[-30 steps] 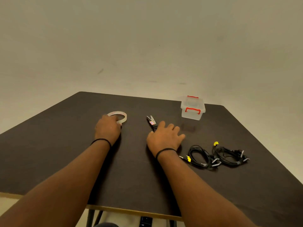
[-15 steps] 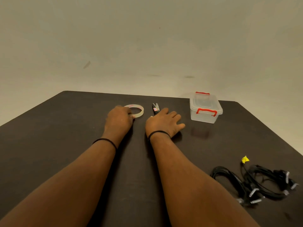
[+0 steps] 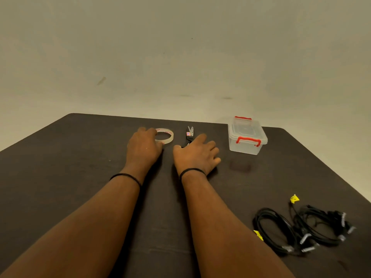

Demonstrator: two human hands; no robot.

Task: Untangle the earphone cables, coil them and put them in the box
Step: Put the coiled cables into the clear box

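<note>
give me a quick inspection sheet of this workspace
surface: dark table, some faint marks
job's things: black earphone cables bunched at near right, with yellow tags; clear box far right, lid on, red latches
clutter: tape roll; scissors
grippers: left hand touches the tape roll; right hand rests flat over the scissors' handles, fingers straight
cables: apart from both hands, untouched
surroundings: plain wall behind the table, a few marks
</note>
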